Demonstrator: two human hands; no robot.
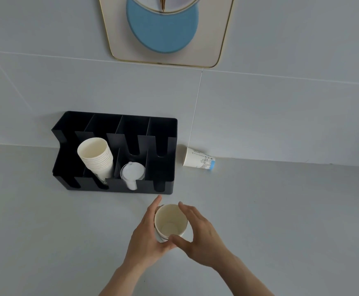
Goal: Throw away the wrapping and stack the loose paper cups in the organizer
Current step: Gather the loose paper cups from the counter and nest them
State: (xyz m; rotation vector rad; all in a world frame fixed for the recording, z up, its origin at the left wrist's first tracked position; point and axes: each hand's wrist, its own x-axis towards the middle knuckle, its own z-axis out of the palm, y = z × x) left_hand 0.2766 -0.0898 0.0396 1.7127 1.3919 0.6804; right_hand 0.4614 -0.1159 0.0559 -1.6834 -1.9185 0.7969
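A black organizer (pixel 163 129) with several slots stands against the wall. A stack of white paper cups (pixel 96 157) leans in its second front slot, and clear plastic lids (pixel 131 171) fill the slot to the right. In front of the organizer, my left hand (pixel 146 231) and my right hand (pixel 200 233) together hold a small nested stack of paper cups (pixel 170 221), mouth up. My left hand wraps its left side; my right hand's thumb and fingers touch its right rim. One loose paper cup (pixel 197 158) with blue print lies on its side by the wall, right of the organizer.
The grey countertop (pixel 281 221) runs to a tiled wall (pixel 259 107). A framed decoration with a blue disc (pixel 163 28) hangs above the organizer. No wrapping shows in view.
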